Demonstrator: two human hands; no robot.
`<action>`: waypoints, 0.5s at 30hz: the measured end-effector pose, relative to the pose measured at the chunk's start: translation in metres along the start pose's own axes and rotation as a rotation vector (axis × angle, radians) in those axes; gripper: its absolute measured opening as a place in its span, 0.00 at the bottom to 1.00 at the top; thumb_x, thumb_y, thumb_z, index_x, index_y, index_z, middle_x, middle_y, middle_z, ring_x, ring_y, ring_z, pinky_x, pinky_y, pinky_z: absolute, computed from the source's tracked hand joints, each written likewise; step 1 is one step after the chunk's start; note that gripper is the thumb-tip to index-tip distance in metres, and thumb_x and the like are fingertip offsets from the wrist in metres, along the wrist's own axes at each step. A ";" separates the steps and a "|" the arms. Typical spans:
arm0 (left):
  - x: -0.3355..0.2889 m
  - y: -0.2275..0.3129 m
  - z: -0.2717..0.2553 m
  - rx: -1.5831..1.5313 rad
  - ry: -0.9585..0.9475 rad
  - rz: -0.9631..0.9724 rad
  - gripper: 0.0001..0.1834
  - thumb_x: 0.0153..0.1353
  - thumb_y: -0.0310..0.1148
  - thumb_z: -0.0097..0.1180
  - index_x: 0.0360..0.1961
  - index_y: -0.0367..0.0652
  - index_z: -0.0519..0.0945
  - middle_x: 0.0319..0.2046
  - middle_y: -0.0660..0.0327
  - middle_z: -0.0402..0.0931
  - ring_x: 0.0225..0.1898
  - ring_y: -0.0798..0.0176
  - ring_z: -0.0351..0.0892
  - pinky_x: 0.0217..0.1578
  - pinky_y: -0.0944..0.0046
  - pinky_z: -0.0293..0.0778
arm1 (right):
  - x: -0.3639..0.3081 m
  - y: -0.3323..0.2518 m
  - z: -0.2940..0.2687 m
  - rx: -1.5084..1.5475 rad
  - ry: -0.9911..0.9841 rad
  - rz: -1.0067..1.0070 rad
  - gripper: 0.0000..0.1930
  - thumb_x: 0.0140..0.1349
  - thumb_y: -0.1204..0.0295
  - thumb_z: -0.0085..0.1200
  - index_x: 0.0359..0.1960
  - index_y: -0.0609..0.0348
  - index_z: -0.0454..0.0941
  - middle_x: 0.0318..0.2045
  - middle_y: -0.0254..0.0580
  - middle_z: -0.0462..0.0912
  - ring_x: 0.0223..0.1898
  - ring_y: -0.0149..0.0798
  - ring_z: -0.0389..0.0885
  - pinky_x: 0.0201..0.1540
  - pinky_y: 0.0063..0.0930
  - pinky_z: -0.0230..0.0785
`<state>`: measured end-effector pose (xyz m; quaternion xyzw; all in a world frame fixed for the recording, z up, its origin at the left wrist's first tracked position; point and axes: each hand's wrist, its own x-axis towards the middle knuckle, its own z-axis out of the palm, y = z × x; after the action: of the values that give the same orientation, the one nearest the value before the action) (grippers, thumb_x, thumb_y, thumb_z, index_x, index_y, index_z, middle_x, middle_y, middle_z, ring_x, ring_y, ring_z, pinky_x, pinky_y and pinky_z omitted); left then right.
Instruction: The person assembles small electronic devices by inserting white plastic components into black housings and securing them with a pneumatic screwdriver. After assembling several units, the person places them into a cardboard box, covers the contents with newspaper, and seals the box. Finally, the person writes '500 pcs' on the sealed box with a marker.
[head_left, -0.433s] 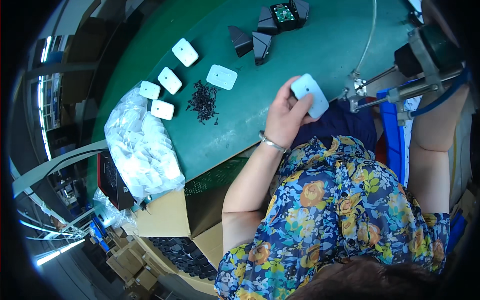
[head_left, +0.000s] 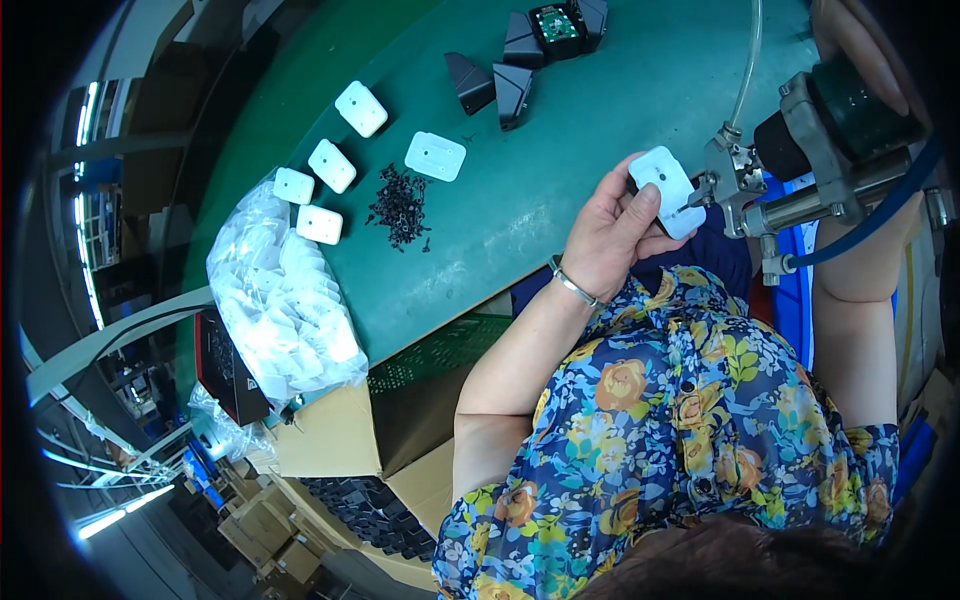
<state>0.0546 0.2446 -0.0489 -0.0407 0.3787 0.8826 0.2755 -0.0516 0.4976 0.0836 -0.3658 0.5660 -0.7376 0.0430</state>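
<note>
My left hand (head_left: 610,235) pinches a white rounded plastic cover (head_left: 660,180) with a small dark hole, thumb on its face. At the right, my right hand (head_left: 868,55) wraps around the dark body of a power screwdriver (head_left: 850,110); part of that hand is hidden. The screwdriver's metal nozzle (head_left: 735,180) reaches the cover's right edge, and a clear tube (head_left: 750,60) runs up from it. Left of my left hand, a pile of small black screws (head_left: 402,207) lies on the green table (head_left: 520,200), beside another flat white cover (head_left: 435,157).
Several white covers (head_left: 361,109) lie near a clear bag of white parts (head_left: 285,310). Black angular housings (head_left: 513,93) and one with a green circuit board (head_left: 556,25) stand farther back. Below the table edge is an open cardboard box (head_left: 330,430). A blue hose (head_left: 870,210) arcs at right.
My left hand has moved right with the white cover. The screwdriver has shifted, and its nozzle now meets the cover; earlier there was a gap between them.
</note>
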 end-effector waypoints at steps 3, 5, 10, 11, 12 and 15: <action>0.001 0.000 0.001 -0.005 -0.008 -0.001 0.24 0.64 0.38 0.43 0.58 0.41 0.56 0.46 0.52 0.70 0.43 0.51 0.76 0.42 0.58 0.76 | -0.003 -0.002 0.000 -0.003 0.002 0.006 0.23 0.57 0.58 0.51 0.50 0.57 0.65 0.30 0.44 0.76 0.30 0.37 0.77 0.32 0.30 0.76; 0.000 0.002 0.003 -0.037 -0.009 -0.016 0.23 0.63 0.36 0.43 0.58 0.42 0.56 0.45 0.53 0.70 0.43 0.53 0.76 0.41 0.58 0.77 | -0.004 0.000 0.002 0.002 0.002 0.009 0.23 0.57 0.58 0.51 0.50 0.56 0.65 0.30 0.44 0.76 0.30 0.37 0.77 0.32 0.30 0.76; 0.000 -0.001 0.003 -0.060 0.007 -0.020 0.23 0.63 0.35 0.45 0.57 0.42 0.57 0.44 0.54 0.71 0.42 0.54 0.77 0.39 0.59 0.78 | -0.006 0.004 0.007 0.018 -0.001 0.008 0.23 0.57 0.58 0.51 0.50 0.56 0.65 0.30 0.45 0.76 0.30 0.37 0.77 0.32 0.30 0.76; 0.001 -0.003 0.002 -0.056 0.016 -0.014 0.23 0.62 0.34 0.45 0.57 0.41 0.57 0.44 0.55 0.71 0.42 0.55 0.77 0.39 0.60 0.78 | -0.006 0.005 0.007 0.021 -0.001 0.011 0.23 0.57 0.58 0.51 0.50 0.56 0.65 0.30 0.45 0.76 0.30 0.37 0.77 0.32 0.30 0.76; 0.002 -0.004 0.002 -0.051 0.023 -0.007 0.23 0.62 0.34 0.46 0.56 0.41 0.58 0.44 0.55 0.71 0.42 0.55 0.77 0.38 0.60 0.78 | -0.006 0.005 0.007 0.024 -0.002 0.012 0.23 0.57 0.58 0.51 0.50 0.56 0.65 0.30 0.45 0.76 0.30 0.37 0.77 0.32 0.30 0.76; 0.007 -0.010 0.005 -0.064 0.043 -0.009 0.23 0.62 0.34 0.47 0.56 0.40 0.58 0.44 0.54 0.71 0.42 0.55 0.77 0.37 0.62 0.79 | -0.008 0.002 0.007 0.014 0.002 0.016 0.23 0.57 0.58 0.51 0.50 0.55 0.65 0.31 0.45 0.76 0.30 0.37 0.78 0.32 0.30 0.76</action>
<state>0.0541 0.2567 -0.0537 -0.0703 0.3560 0.8920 0.2696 -0.0425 0.4947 0.0785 -0.3601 0.5636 -0.7416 0.0509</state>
